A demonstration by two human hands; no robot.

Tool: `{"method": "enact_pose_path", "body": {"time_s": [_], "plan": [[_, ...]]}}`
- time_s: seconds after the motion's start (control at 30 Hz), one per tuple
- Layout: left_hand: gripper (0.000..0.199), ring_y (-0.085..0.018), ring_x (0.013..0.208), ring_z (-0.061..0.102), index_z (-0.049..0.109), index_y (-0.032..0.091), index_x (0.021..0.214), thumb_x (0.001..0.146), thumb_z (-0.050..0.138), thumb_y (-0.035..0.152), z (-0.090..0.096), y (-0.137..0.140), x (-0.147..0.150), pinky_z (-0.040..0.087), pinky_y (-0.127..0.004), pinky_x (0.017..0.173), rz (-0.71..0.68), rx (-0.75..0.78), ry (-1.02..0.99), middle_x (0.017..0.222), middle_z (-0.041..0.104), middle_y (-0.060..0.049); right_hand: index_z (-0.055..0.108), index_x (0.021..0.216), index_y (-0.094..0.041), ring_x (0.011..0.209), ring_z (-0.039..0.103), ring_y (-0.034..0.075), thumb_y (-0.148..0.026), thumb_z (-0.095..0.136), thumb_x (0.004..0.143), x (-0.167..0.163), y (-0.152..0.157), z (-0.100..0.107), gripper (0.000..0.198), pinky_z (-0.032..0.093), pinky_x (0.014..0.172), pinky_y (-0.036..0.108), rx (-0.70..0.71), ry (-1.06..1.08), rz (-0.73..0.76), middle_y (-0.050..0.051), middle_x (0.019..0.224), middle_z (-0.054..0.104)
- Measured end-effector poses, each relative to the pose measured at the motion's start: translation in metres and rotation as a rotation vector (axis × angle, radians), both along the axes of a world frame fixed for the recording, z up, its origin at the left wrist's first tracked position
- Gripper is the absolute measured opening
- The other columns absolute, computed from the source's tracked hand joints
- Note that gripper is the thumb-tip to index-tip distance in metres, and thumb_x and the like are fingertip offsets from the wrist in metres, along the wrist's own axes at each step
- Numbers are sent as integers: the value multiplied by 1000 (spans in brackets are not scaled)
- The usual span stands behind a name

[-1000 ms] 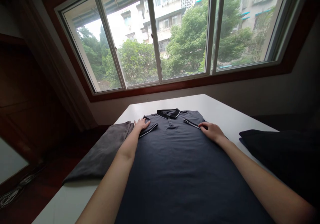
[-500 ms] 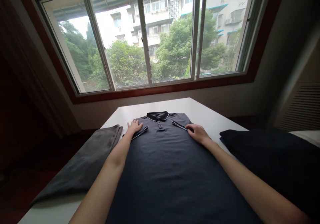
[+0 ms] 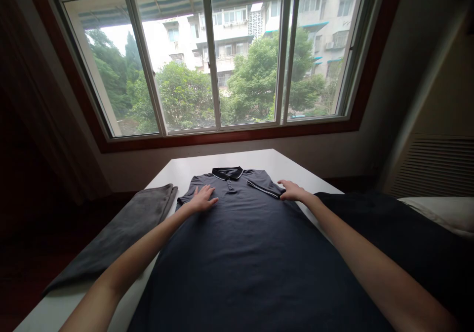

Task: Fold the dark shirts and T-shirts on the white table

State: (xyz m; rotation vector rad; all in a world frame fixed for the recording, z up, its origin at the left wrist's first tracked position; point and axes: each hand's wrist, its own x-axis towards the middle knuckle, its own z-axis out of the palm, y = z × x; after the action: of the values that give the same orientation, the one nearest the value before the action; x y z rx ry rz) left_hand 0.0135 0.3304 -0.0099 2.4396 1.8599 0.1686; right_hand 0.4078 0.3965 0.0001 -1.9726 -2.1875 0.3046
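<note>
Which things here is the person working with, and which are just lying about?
In use:
Dark polo shirt, left hand resting on it, right hand at its sleeve
White table beneath

Lying about:
Grey cloth, left
Black cloth, right
Whitish item beyond it, unclear

Dim wall, brt wndw, trees outside; wht tbl below.

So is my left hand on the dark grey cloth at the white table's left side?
No, your left hand is spread over the dark blue short-sleeved polo shirt, right of the dark grey cloth.
</note>
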Motion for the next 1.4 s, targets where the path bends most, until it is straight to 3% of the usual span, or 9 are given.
{"method": "enact_pose_path", "body": {"time_s": [0.17,0.37,0.53,0.8,1.0,1.2,1.4], "plan": [[49,-28,146,23,44,23,139,97,43,47,12,-22,54,7,-58,118,-226,77,-80,154,35,-12,63,121,-16,95,65,22,-3,64,61,15,12,6,61,48,75,26,-54,-6,6,9,109,68],[47,-26,145,25,46,21,138,97,46,44,2,-55,87,6,-54,120,-435,76,-144,153,36,-13,65,115,-17,104,61,22,-14,60,76,23,6,-9,40,45,78,26,69,-29,-7,10,118,64],[44,-24,145,26,46,22,139,99,40,42,-8,-70,95,11,-52,120,-420,11,-192,153,36,-11,67,101,-18,96,62,22,-19,54,82,18,1,-11,23,43,72,27,147,-64,-10,10,111,66],[43,-23,144,27,47,23,138,99,40,42,-9,-73,95,13,-50,120,-395,3,-235,153,37,-11,65,99,-19,98,61,23,-23,53,83,12,-11,-1,21,42,81,31,264,-151,53,9,111,66],[43,-23,144,28,48,24,137,99,39,42,-10,-74,94,13,-48,120,-396,17,-244,152,38,-10,69,85,-19,96,63,26,-16,59,75,12,-12,5,15,44,84,35,212,-202,52,10,102,69],[44,-23,143,29,48,23,137,99,39,44,-14,-72,94,14,-48,120,-401,39,-251,151,39,-10,66,113,-20,106,61,21,-13,51,82,-7,4,11,36,45,88,28,263,-100,96,8,121,65],[46,-24,144,28,47,22,139,99,38,44,-14,-73,92,15,-48,120,-391,32,-244,153,37,-10,63,124,-18,114,60,21,-18,47,89,-49,13,-21,38,44,96,29,213,-65,153,10,126,65]]}}
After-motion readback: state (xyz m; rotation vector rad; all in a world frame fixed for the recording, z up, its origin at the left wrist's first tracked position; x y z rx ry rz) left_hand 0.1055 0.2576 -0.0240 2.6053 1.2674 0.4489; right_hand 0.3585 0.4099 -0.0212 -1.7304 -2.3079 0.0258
